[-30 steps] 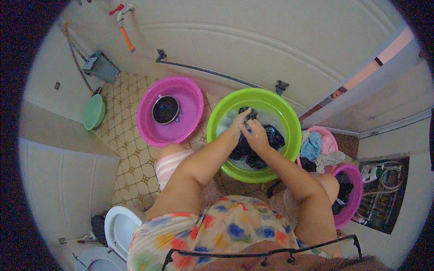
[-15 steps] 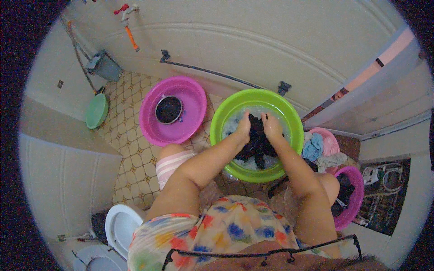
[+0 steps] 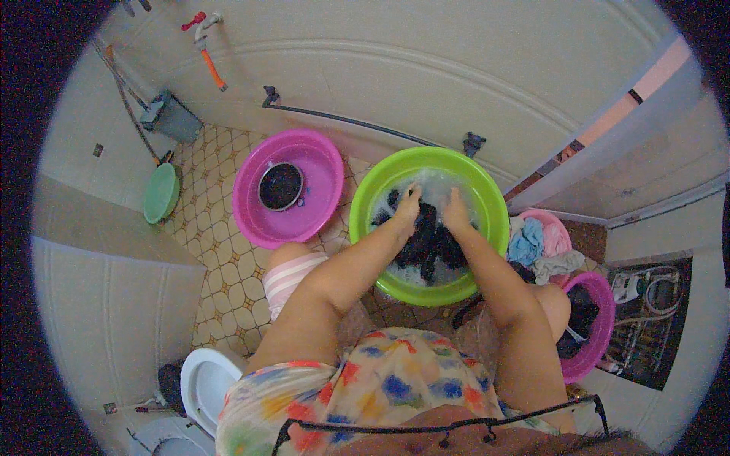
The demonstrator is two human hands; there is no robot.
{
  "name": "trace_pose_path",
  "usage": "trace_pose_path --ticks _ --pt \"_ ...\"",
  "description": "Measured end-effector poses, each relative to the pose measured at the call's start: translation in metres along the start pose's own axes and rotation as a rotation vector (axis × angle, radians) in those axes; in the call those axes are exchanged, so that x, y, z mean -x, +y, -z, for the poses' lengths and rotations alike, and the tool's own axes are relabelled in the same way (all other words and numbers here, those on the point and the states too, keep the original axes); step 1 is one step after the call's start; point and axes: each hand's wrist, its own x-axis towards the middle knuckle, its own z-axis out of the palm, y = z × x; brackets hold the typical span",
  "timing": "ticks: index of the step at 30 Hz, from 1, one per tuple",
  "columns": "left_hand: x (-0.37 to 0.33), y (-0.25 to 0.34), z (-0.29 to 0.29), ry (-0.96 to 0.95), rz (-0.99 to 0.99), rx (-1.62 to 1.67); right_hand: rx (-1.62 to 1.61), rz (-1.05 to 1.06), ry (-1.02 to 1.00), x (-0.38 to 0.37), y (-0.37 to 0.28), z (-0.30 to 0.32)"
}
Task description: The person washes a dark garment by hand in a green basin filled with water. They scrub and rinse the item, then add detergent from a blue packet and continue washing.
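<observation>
— What's the ground here?

— A floor of cream tiles with brown outlines (image 3: 228,258). A round lime-green plastic basin (image 3: 487,197) stands on it, with a round magenta plastic basin (image 3: 323,201) just beside it to the left.

— Anything else down there?

— A smaller purple-pink plastic tub (image 3: 597,327) to the right, a flat round green lid (image 3: 161,193) at the left wall, and a white toilet (image 3: 199,384) near the lower edge.

Illumination was even, diffuse and moderately bright, with no single source apparent. Shadows were soft. Strong fisheye distortion bent the wall (image 3: 456,68) lines; a black vignette ringed the frame. Peripheral detail was slightly soft.
</observation>
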Motion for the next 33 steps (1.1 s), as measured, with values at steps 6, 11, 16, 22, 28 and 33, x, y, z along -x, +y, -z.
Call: trace_pose_path --ticks 6,11,16,22,28,33 --pt "0.032 0.029 0.021 -0.468 0.103 0.365 -0.042 0.354 0.099 0.035 -0.048 -0.002" --pt "0.051 0.045 0.029 -0.564 0.109 0.337 -0.031 0.525 -0.074 0.061 -0.079 0.019" --pt "0.086 0.053 0.031 -0.557 0.163 0.312 0.153 0.654 -0.012 0.058 -0.075 0.026" --pt "0.032 0.022 0.016 -0.407 0.127 0.344 -0.04 0.308 -0.053 0.027 -0.058 0.042" --pt "0.002 0.064 0.042 -0.38 -0.085 0.571 -0.349 0.277 -0.201 0.012 -0.036 0.052" --pt "0.02 0.101 0.054 -0.362 -0.254 0.379 -0.307 0.131 -0.637 0.035 -0.069 0.1"
